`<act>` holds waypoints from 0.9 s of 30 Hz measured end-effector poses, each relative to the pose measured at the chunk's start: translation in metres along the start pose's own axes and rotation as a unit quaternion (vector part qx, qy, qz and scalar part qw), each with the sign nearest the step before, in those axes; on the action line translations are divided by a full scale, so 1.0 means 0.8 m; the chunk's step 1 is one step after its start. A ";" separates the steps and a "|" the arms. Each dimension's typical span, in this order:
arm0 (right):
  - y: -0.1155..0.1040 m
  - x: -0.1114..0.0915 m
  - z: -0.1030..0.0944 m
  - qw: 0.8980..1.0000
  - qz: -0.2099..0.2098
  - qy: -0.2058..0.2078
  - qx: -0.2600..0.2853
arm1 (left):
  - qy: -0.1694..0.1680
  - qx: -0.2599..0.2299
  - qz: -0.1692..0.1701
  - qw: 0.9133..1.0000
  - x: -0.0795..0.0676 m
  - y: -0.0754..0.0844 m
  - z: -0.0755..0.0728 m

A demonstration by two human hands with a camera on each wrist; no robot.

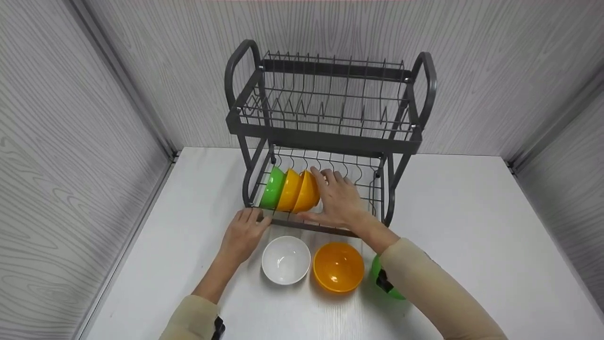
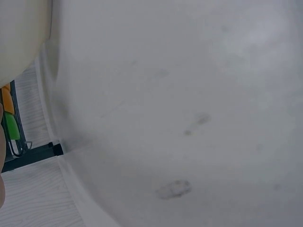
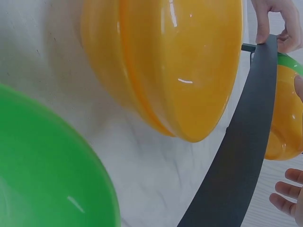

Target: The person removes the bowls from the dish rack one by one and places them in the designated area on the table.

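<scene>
In the lower tier of a dark dish rack (image 1: pixel 325 137), a green bowl (image 1: pixel 272 188) and two orange bowls (image 1: pixel 307 192) stand tilted on edge in a close row. My right hand (image 1: pixel 337 198) spreads around the rightmost orange bowl, thumb by its near side, index fingertip by its far rim. In the right wrist view, the other fingers (image 3: pixel 286 189) are extended and apart from the bowl. My left hand (image 1: pixel 243 233) grips the rack's front rail (image 3: pixel 258 94) at its left corner, thumb and fingers on either side of the rail.
In front of the rack sit a white bowl (image 1: pixel 286 260), an orange bowl (image 1: pixel 339 267) and a green bowl (image 3: pixel 47 165), the green one partly hidden under my right sleeve (image 1: pixel 424 278). The upper rack tier (image 1: pixel 325 132) overhangs the lower one. Grey wood-grain panels (image 1: pixel 71 141) enclose the white table (image 1: pixel 462 226).
</scene>
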State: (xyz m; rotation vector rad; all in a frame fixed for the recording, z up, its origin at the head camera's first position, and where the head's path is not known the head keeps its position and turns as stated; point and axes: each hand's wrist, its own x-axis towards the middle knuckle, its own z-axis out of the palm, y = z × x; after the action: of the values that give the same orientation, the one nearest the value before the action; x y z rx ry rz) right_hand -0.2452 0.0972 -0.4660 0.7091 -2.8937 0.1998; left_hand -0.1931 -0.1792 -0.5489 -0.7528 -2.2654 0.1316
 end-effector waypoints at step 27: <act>-0.012 0.019 0.020 0.999 0.009 -0.026 -0.045 | 0.009 -0.005 -0.006 1.000 -0.002 0.000 0.005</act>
State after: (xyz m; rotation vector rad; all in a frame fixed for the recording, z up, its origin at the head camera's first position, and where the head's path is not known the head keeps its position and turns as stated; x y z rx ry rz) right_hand -0.2557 0.0791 -0.4776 0.6833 -2.9384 0.0524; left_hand -0.1949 -0.1800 -0.5528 -0.7425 -2.2553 0.1076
